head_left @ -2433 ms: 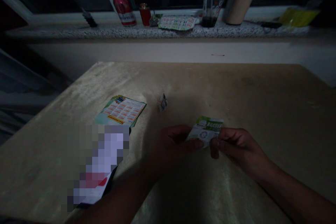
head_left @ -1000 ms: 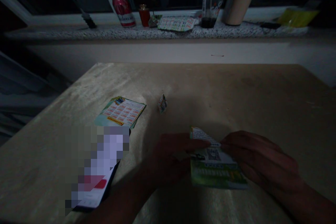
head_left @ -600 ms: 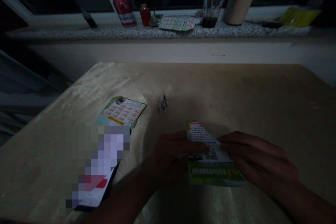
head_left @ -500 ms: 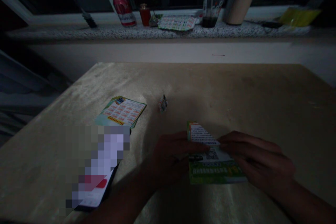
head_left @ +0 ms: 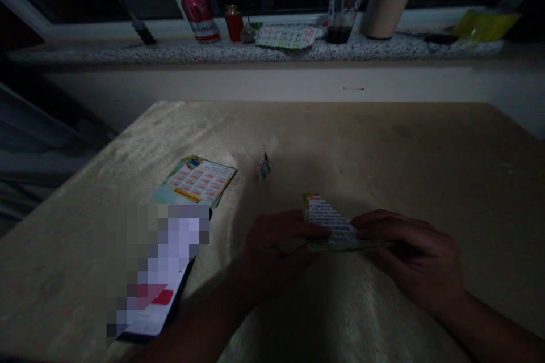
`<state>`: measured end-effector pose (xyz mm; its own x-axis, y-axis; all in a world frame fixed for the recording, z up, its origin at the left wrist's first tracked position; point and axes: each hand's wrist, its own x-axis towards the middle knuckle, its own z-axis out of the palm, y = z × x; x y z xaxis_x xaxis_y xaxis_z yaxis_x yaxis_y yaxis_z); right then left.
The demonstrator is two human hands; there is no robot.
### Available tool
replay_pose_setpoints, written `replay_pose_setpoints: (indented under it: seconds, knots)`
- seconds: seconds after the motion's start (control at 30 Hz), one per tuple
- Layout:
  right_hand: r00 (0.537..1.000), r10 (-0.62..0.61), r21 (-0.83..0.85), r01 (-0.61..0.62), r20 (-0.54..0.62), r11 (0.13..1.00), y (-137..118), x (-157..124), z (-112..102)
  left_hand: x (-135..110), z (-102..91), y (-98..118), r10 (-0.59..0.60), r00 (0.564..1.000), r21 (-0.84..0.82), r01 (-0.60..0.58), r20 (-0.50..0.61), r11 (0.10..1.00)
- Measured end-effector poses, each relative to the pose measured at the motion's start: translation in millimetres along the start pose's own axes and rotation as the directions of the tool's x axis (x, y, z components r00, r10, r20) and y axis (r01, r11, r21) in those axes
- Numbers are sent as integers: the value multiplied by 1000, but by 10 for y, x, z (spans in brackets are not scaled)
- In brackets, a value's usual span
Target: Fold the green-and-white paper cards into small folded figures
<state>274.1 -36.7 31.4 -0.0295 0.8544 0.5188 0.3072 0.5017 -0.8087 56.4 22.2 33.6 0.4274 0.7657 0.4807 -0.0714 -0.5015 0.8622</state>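
Between my hands is a green-and-white printed paper card (head_left: 328,216) with a slanted folded edge at its upper right. My left hand (head_left: 272,252) grips its left side, the fingers closed on the paper. On the other side my right hand (head_left: 419,255) pinches the right end, covering that corner. The card's lower part is seen nearly edge-on, so its printed face there is mostly hidden. Beyond my left hand a small folded paper piece (head_left: 264,168) stands on the table.
A stack of printed cards (head_left: 200,178) lies on the table (head_left: 383,142) at left, with a phone (head_left: 170,278) below it, partly pixelated. Along the granite sill (head_left: 170,52) stand a red can (head_left: 200,18), a red jar (head_left: 234,24), a crumpled printed sheet (head_left: 286,36) and a lidded cup (head_left: 346,3).
The card's lower green part has tipped from facing me to nearly edge-on. Both hands have shifted slightly and still hold it; the right has turned a little.
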Motion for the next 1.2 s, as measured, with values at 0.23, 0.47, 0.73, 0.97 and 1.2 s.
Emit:
replay_pose_setpoints:
  seconds: [0.23, 0.47, 0.73, 0.97, 1.2]
  knots:
    - [926, 368, 226, -342, -88, 912, -23, -26, 121, -8, 76, -15, -254, 961, -154, 237, -108, 959]
    - [874, 486, 340, -461, 13, 820, 13, -32, 103, -59, 192, -83, -464, 857, -308, 390, -223, 868]
    - [871, 491, 292, -464, -20, 836, 43, -43, 101, -81, 261, -84, -576, 783, -376, 473, -236, 797]
    - [871, 488, 220, -465, -58, 857, 24, -18, 104, -92, 287, -88, -608, 762, -391, 502, -222, 772]
    - [884, 460, 177, -441, -83, 880, 36, -25, 109, -89, 281, -108, -571, 792, -411, 456, -216, 789]
